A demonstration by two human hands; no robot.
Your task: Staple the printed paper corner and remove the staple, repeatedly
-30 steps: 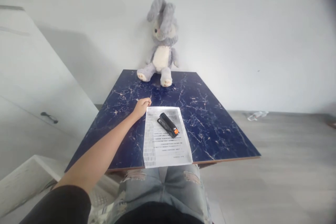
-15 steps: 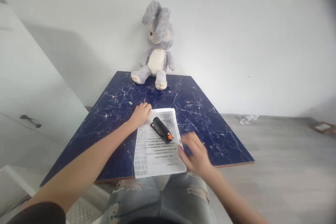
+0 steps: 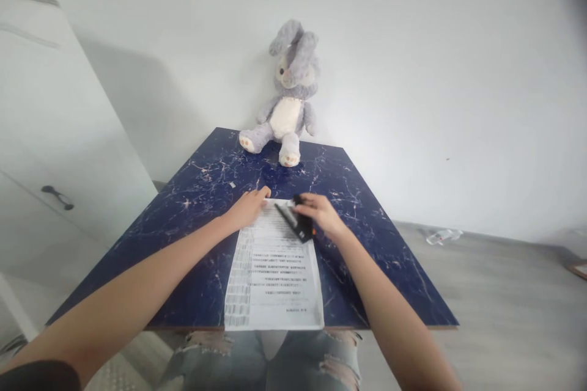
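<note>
A printed sheet (image 3: pixel 275 281) lies on the blue marbled table (image 3: pixel 197 293), reaching its front edge. My left hand (image 3: pixel 250 206) is at the top left corner of the sheet, its fingers closed at the paper's edge. Over the upper right part of the sheet, my right hand (image 3: pixel 321 212) grips a black stapler (image 3: pixel 296 223) with an orange part. The stapler is slightly blurred and my fingers cover its upper end.
A grey plush rabbit (image 3: pixel 287 116) sits at the table's back against the wall. A small white scrap (image 3: pixel 232 184) lies left of it on the table. A white cabinet (image 3: pixel 68 134) stands at the left; clear plastic (image 3: pixel 444 236) lies on the floor right.
My right hand has moved up and left from beside the sheet and has taken hold of the stapler, which is now turned. My left hand stays at the sheet's corner. The view has shifted slightly.
</note>
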